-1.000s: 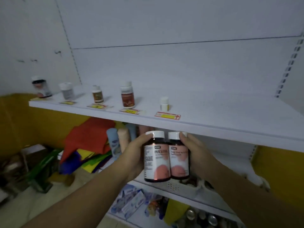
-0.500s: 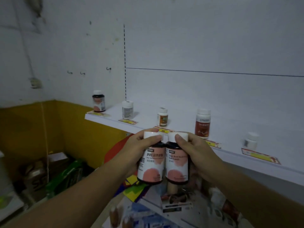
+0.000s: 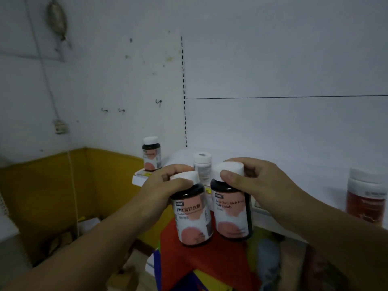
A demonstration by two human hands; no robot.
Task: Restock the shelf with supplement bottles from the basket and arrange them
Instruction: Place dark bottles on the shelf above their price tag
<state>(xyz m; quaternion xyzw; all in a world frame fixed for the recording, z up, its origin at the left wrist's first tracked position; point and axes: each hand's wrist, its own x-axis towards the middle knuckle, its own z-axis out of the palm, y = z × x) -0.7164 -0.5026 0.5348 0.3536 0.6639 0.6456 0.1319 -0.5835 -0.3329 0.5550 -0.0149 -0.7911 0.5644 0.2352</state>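
Two dark supplement bottles with white caps and pink-and-white labels hang side by side in front of the white shelf (image 3: 294,164). My left hand (image 3: 165,183) grips the left bottle (image 3: 192,215) by its cap. My right hand (image 3: 252,181) holds the right bottle (image 3: 231,213) the same way. A matching bottle (image 3: 151,154) stands at the shelf's left end. Just behind my hands stands a small white bottle (image 3: 202,166). A red-labelled bottle (image 3: 366,196) stands on the shelf at the far right. No basket is in view.
A white back panel rises behind the shelf. A yellow wall band (image 3: 52,185) runs on the left, with cardboard boxes (image 3: 63,238) on the floor below. Red, yellow and blue folded sheets (image 3: 199,265) lie on the lower level under the bottles.
The view has swung left and closer to the shelf's left end. Both hands have carried the two bottles up and left, level with the shelf edge near the matching bottle.
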